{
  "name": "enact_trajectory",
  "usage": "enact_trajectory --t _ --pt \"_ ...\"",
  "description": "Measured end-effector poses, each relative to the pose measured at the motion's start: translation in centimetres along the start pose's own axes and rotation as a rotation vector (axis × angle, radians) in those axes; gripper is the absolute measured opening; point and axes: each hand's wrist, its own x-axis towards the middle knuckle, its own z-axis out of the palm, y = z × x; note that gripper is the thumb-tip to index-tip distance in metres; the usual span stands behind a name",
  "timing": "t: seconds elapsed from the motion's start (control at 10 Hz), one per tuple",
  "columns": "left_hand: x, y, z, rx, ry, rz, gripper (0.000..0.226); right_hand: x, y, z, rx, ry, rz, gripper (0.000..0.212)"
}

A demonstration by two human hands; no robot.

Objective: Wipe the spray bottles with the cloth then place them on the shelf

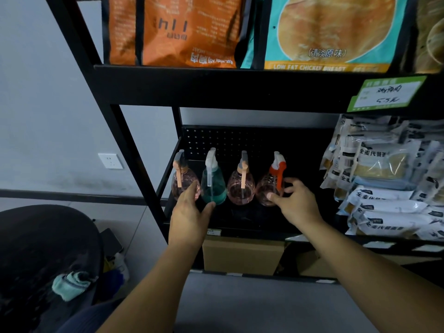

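Observation:
Four spray bottles stand in a row on the black shelf. From the left they are a pink bottle with a peach trigger, a teal bottle with a white trigger, a second pink bottle with a peach trigger and a pink bottle with a red trigger. My left hand reaches in with straight fingers against the leftmost pink bottle, its thumb at the teal bottle's base. My right hand is spread beside the red-trigger bottle, thumb touching its front. A teal and white cloth lies on the black chair at lower left.
Packaged food bags fill the shelf's right side. Orange and teal snack bags stand on the shelf above, over a green price tag. Cardboard boxes sit below. A black chair stands at the left, before the grey wall.

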Motion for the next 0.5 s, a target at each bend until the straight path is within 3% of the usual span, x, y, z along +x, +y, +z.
enact_trajectory --t 0.3,0.5 --pt "0.0 -0.1 0.1 0.009 -0.010 0.004 0.079 -0.1 -0.2 0.1 -0.008 0.027 0.006 0.065" --pt "-0.8 0.8 -0.9 0.052 0.017 0.016 0.074 -1.2 -0.6 -1.0 0.036 0.015 0.012 0.079"
